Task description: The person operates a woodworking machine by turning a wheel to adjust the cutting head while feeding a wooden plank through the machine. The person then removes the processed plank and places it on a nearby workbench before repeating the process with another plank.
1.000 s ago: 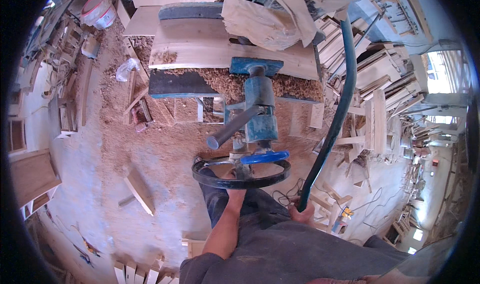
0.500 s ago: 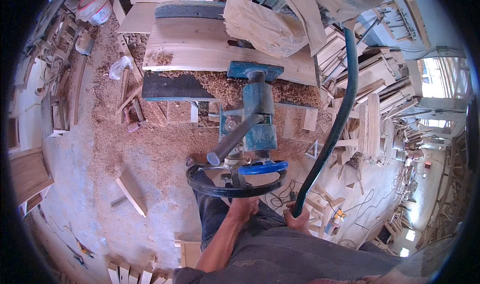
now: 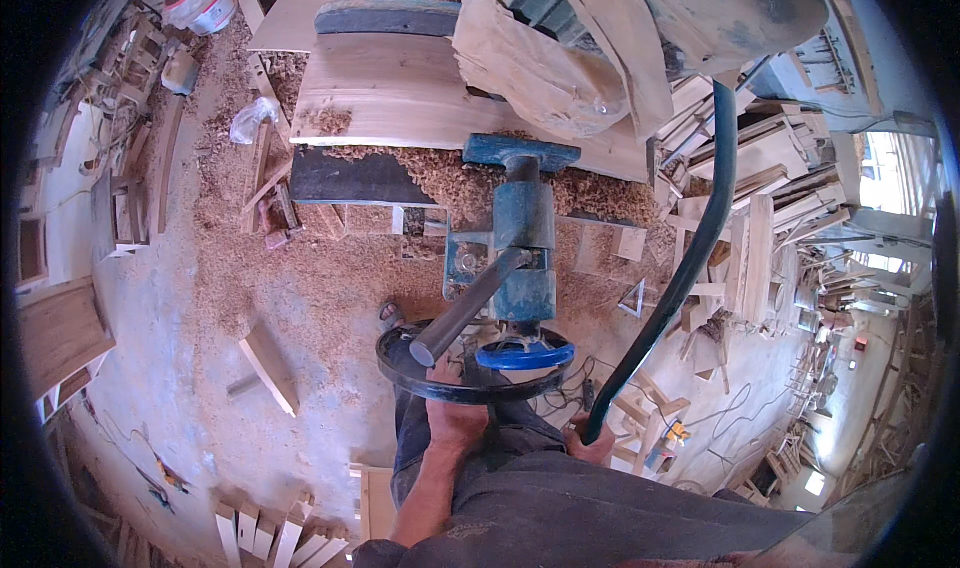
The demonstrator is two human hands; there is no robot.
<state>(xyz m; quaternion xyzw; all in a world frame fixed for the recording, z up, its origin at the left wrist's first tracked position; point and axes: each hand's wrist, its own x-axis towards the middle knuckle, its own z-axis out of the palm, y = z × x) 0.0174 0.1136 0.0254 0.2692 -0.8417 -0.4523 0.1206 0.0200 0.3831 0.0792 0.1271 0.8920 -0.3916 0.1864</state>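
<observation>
Shifted leftward, the left hand reaches under one black wheel, its grip unclear; the right hand grasps one curved bar near one blue wheel.

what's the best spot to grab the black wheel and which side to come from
The near edge of the rim, probably, coming from the person's side. The black wheel is an open ring fingers could curl around, and in this view nothing lies over that edge, while the grey bar and blue wheel crowd the far edge.
</observation>
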